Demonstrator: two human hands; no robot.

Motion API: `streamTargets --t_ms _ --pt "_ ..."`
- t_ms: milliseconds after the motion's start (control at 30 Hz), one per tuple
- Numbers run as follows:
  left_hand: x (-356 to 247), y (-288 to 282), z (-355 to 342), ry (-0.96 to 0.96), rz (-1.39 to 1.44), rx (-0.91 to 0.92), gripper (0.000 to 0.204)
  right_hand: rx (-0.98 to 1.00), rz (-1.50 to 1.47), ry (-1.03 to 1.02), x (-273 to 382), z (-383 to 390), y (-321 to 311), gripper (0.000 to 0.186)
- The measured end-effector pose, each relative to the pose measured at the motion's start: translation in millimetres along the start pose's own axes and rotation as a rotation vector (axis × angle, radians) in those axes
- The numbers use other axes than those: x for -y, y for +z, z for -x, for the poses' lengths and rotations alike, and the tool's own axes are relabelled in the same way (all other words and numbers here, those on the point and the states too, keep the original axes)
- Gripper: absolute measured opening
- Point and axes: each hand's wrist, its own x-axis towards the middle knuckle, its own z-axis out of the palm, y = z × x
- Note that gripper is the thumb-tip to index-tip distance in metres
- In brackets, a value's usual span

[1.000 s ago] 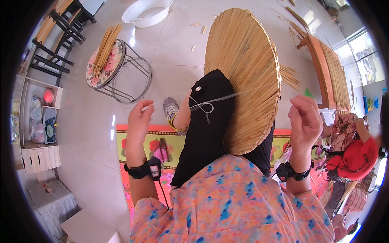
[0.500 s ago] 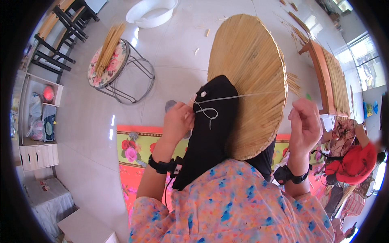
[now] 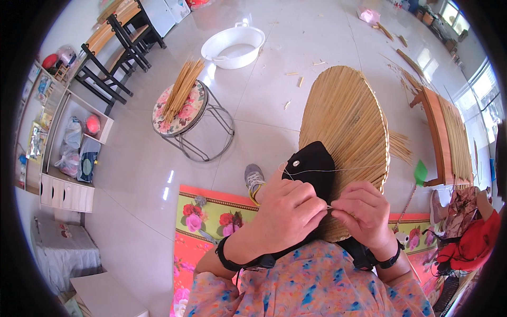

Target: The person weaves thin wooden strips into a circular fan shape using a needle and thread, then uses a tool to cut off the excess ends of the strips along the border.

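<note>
My left hand (image 3: 296,211) and my right hand (image 3: 362,211) meet over my lap, both closed, pinching a thin pale thread (image 3: 329,207) between them. Behind them is my bent leg in black cloth (image 3: 317,156), with a small white disc (image 3: 296,164) on it and loops of the thread lying across it. A large oval piece of straw strips (image 3: 343,116), with a bound edge, stands tilted against that leg, partly hidden by my right hand. The thread runs across its face toward the right.
Straw bundles lie on a floral stool (image 3: 179,121) and a wooden bench (image 3: 441,137). A white basin (image 3: 232,47), chairs (image 3: 111,68), shelves (image 3: 71,132) and a floral mat (image 3: 195,216) surround me. Red and floral fabrics (image 3: 465,238), with what looks like another person's arm, are at far right.
My hands have come together, left moving rightward and right moving down and left, and now pinch the thread. The view has tilted up, showing more of the room.
</note>
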Motion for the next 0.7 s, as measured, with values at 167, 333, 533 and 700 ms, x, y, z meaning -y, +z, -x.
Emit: streamTargets --t_ms 167,333,533,700 --pt "-7 3 -8 0.015 0.156 -0.096 0.019 -0.010 -0.110 0.035 2 3 -3 0.020" --pt "-1 15 -9 -0.147 0.641 -0.047 0.015 0.000 -0.267 0.103 3 8 -8 0.016" --pt "14 45 2 -0.274 1.188 -0.012 0.019 -0.053 -0.348 0.084 0 18 1 0.017" --pt "14 53 -1 -0.244 1.118 -0.106 0.013 -0.060 -0.318 0.159 -5 27 -4 0.017"
